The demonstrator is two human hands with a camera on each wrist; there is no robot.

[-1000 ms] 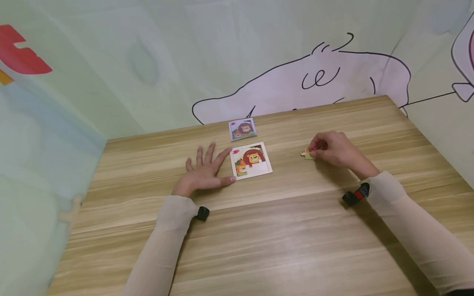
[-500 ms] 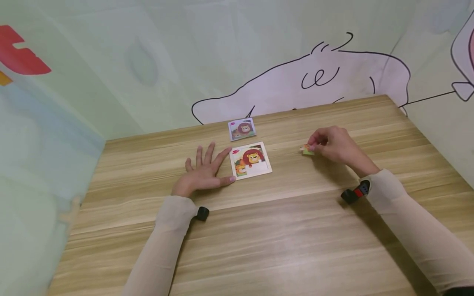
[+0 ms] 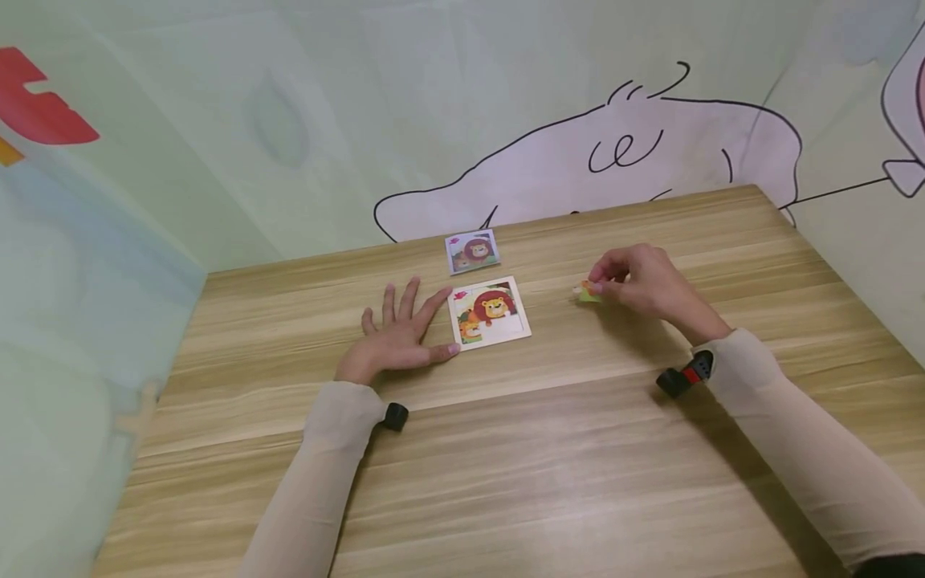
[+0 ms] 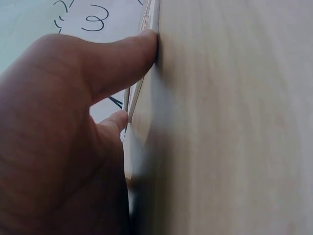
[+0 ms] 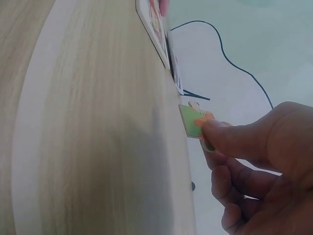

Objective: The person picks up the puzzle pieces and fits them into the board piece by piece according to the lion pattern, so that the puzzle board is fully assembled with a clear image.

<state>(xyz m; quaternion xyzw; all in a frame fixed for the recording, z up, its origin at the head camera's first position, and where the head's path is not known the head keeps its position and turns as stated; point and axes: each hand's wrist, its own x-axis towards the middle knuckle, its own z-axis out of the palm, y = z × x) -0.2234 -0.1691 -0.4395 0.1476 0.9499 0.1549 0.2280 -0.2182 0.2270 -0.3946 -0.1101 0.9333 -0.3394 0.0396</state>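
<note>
A square jigsaw puzzle board (image 3: 491, 314) with a lion picture lies on the table; its lower right part shows bare white backing. My left hand (image 3: 397, 341) rests at the board's left side, fingers spread, with thumb and index fingertips right at the edge. The left wrist view shows that thumb (image 4: 127, 58) against the board's side. To the right of the board, my right hand (image 3: 643, 285) pinches a green and orange puzzle piece (image 5: 191, 121) between thumb and fingers. In the right wrist view the piece is held tilted, its knob pointing up.
Behind the board lies a smaller square picture card (image 3: 473, 252) with the same lion design. The wooden table (image 3: 542, 449) meets a printed cloth backdrop (image 3: 325, 120) along its back edge. Each wrist wears a small black camera.
My right hand has lifted the puzzle piece slightly and carried it a little left, toward the board. My left hand and the board have stayed in place.
</note>
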